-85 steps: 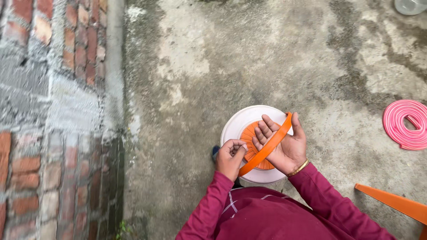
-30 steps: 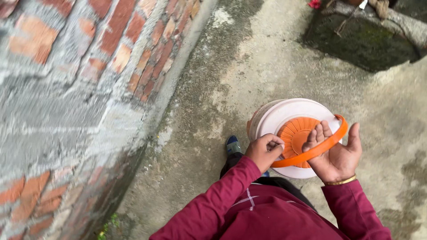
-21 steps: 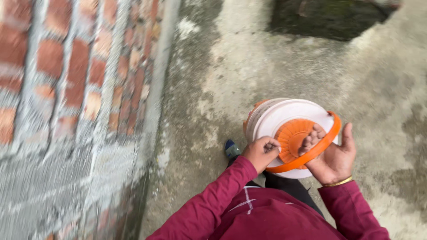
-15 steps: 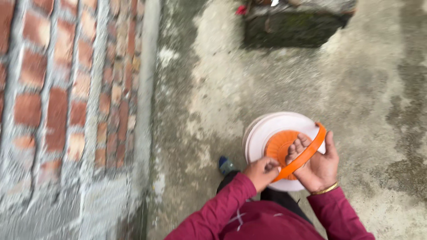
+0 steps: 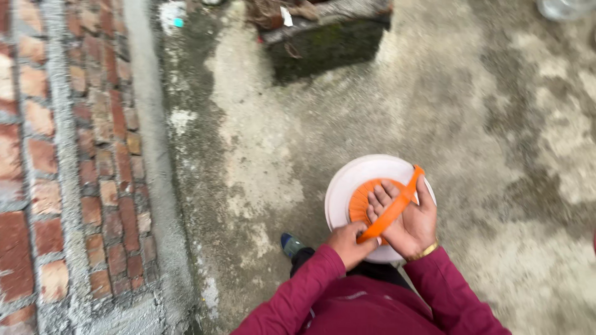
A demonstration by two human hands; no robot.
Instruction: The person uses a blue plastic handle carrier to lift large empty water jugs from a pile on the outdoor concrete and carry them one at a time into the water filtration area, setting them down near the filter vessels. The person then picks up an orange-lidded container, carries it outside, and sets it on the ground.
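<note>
Head view: the reel (image 5: 347,186), a white disc with an orange hub and an orange strap across its face, sits at about 4 o'clock in the frame, held flat above the concrete floor (image 5: 496,124), just ahead of the person's body; the right hand (image 5: 406,217) lies palm-up under the strap (image 5: 397,208), its fingers (image 5: 380,197) spread and slipped beneath the band against the hub, so the reel hangs on that hand; the left hand (image 5: 351,245), at 7 o'clock of the reel, has its fingers pressed together, pinching the strap's lower end at the rim; a gold bangle (image 5: 425,251) circles the right wrist; both sleeves are maroon.

As I judge it, the step in hand is steadying and working the reel, one hand carrying, the other gripping the strap's end; the next move would call for a firm pinch from the left hand and a level hold from the right, so the disc does not tip off the palm.

Around it: a brick wall (image 5: 62,155) fills the 9 o'clock side; a dark drain opening (image 5: 323,49) lies at 12 o'clock; a shoe (image 5: 290,245) shows at 6 o'clock, beside the left sleeve.

Count: one reel; one strap; two hands; one bangle; one shoe in view; one wall; one drain opening.
</note>
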